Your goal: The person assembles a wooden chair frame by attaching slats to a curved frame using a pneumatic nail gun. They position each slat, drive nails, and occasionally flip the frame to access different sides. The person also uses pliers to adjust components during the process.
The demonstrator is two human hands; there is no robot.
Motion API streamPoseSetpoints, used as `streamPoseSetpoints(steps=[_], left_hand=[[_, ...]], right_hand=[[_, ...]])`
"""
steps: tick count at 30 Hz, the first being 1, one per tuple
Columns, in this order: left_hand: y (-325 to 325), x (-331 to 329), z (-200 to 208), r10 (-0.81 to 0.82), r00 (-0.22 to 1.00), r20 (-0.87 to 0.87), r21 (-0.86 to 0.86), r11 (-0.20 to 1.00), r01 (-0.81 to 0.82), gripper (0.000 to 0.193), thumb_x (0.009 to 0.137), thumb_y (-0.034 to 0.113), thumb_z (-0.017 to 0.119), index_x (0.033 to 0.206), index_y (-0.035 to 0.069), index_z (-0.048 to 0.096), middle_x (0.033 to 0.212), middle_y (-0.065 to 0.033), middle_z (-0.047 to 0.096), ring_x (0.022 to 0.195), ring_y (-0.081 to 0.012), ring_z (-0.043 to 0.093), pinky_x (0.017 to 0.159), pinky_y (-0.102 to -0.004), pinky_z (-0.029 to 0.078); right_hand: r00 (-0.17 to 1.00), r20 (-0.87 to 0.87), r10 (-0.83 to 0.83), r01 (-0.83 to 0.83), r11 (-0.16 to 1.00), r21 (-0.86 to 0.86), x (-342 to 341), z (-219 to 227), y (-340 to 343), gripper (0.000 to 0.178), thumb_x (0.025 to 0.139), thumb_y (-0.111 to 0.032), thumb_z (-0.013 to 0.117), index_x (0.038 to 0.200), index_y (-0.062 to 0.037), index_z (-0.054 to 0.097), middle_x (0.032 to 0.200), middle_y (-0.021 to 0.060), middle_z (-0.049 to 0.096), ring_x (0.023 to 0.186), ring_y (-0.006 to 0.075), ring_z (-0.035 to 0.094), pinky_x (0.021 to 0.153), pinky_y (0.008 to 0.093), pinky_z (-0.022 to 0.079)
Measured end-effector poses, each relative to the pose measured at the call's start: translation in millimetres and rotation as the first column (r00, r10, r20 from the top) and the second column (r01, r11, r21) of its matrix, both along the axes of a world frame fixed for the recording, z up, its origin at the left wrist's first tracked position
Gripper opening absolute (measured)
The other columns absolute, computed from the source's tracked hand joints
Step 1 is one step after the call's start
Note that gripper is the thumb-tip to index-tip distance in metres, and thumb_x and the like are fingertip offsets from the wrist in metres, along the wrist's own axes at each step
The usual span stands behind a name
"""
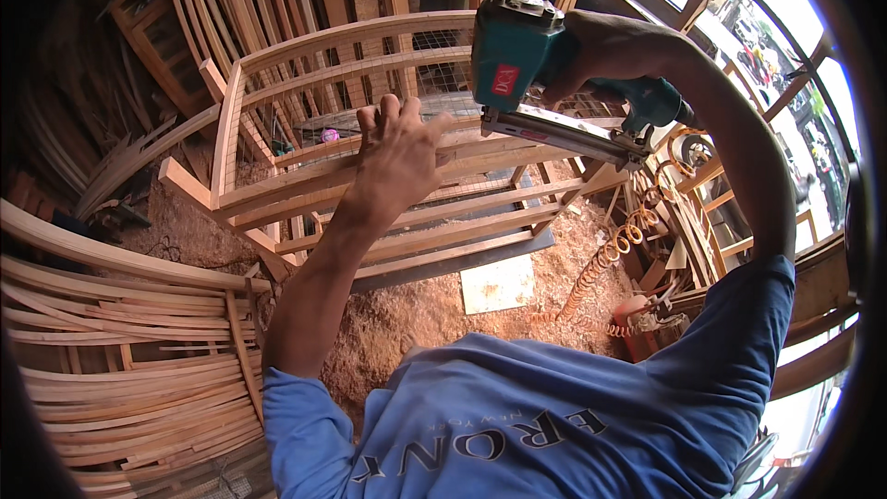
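Note:
My right hand point(591, 51) is closed round the handle of a teal pneumatic nail gun point(511, 51). The gun's long metal magazine point(564, 137) lies over the right part of a slatted wooden frame point(319, 183). My left hand point(399, 159) is curled over an upper rail of this frame, left of the gun; its thumb side is smeared by motion. Wire mesh point(442, 60) backs the frame's far side. Where the gun's tip meets the wood cannot be made out.
Curved wooden strips point(120, 351) are stacked at the left, and more strips point(222, 0) lean at the back. Sawdust point(397, 323) covers the floor round a pale board point(499, 284). A coiled orange air hose point(601, 268) runs at the right beside scrap wood point(684, 249).

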State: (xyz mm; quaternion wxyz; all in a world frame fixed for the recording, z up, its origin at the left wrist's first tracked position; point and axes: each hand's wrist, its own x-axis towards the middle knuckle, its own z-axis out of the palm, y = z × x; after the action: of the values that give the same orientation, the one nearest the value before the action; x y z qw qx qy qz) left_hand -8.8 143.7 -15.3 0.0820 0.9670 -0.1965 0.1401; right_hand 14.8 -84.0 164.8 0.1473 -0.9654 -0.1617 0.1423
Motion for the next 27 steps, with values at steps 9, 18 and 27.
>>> streamPoseSetpoints(steps=[9, 18, 27], left_hand=[[-0.5, -3.5, -7.3, -0.024, 0.999, 0.046, 0.048, 0.999, 0.022, 0.032, 0.087, 0.015, 0.074, 0.119, 0.016, 0.071, 0.116, -0.0121, 0.059, 0.118, -0.0288, 0.048, 0.102, -0.0497, 0.028], [0.8, -0.7, -8.4, -0.043, 0.997, 0.057, 0.060, 0.997, 0.040, 0.028, 0.087, 0.017, 0.075, 0.115, 0.016, 0.072, 0.111, -0.0111, 0.061, 0.114, -0.0276, 0.048, 0.098, -0.0464, 0.030], [-0.3, -3.6, -8.0, -0.061, 0.996, 0.064, 0.031, 0.998, 0.059, 0.031, 0.087, 0.020, 0.076, 0.117, 0.014, 0.071, 0.111, -0.0125, 0.061, 0.115, -0.0278, 0.049, 0.100, -0.0463, 0.029]], right_hand=[[0.995, -0.032, 0.100, -0.102, 0.992, -0.068, 17.1, -5.3, -1.6, 0.026, 0.080, -0.021, 0.083, 0.084, 0.0016, 0.072, 0.059, 0.0042, 0.061, 0.045, 0.0122, 0.058, 0.041, 0.0279, 0.046], [0.995, -0.039, 0.090, -0.092, 0.993, -0.070, 16.3, -4.2, -2.0, 0.027, 0.080, -0.022, 0.085, 0.083, 0.0010, 0.072, 0.059, 0.0038, 0.060, 0.044, 0.0117, 0.057, 0.040, 0.0261, 0.045], [0.998, -0.018, 0.057, -0.058, 0.994, -0.095, 8.2, 0.2, -5.8, 0.027, 0.082, -0.026, 0.083, 0.087, -0.0015, 0.074, 0.061, 0.0033, 0.061, 0.045, 0.0114, 0.058, 0.041, 0.0265, 0.046]])
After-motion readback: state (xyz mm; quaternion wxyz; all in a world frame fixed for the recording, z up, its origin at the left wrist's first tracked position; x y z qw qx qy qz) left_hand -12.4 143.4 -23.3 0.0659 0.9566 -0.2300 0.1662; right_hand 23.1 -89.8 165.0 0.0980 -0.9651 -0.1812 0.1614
